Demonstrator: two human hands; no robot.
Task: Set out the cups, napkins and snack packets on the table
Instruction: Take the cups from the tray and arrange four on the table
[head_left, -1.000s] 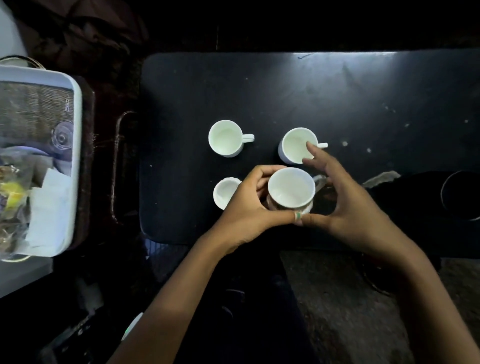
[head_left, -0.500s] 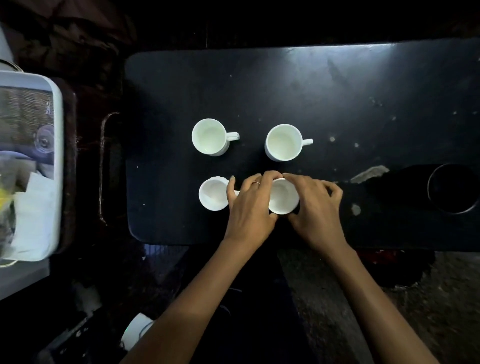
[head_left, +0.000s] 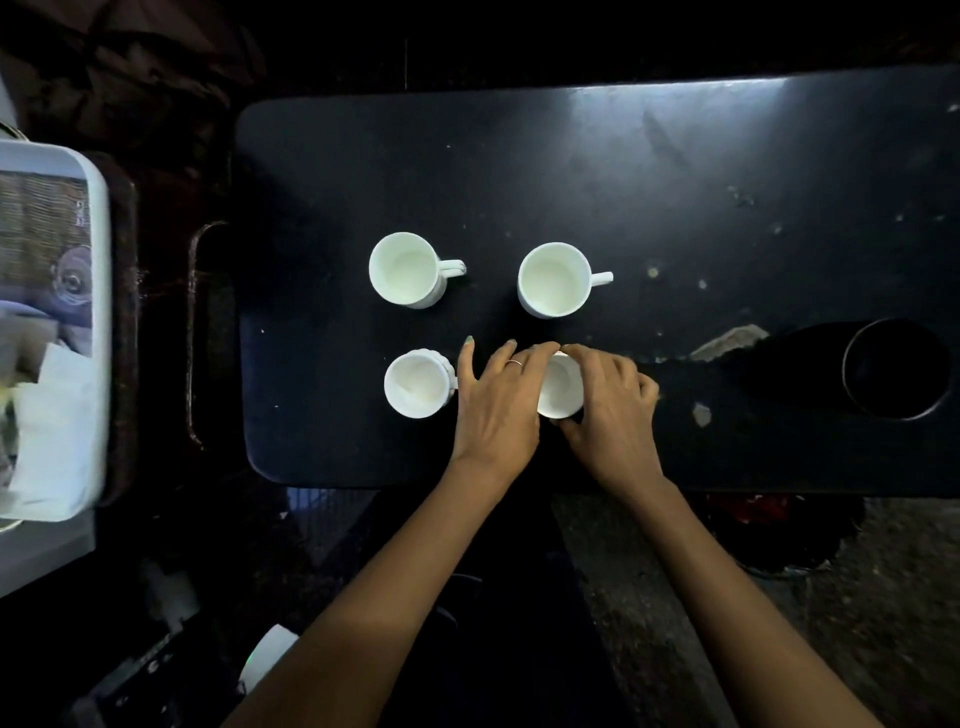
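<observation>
We look down on a black table (head_left: 649, 171) where four white cups stand in two rows of two. The far-left cup (head_left: 407, 270) and the far-right cup (head_left: 555, 279) sit upright and apart, each with its handle pointing to the right. In the near row, the near-left cup (head_left: 417, 383) stands upright, just beside our left hand (head_left: 496, 410). That hand lies between the two near cups, its fingers loosely spread; its thumb side and forefinger curve against the left wall of the near-right cup (head_left: 560, 387), and a thin ring shows on one finger. Our right hand (head_left: 610, 410) cups the same vessel from the right, fingers curled around its far rim and side, thumb tucked at the near edge. So both hands hold the near-right cup, which sits on the table, mouth up, near the front edge. Whether its handle is under our right palm, we cannot tell. Off to the left, well apart from the table, a white tray (head_left: 101, 322) carries white napkins (head_left: 57, 431); other contents there are too blurred to make out. A dark round container (head_left: 896, 369) rests at the right end of the table.
</observation>
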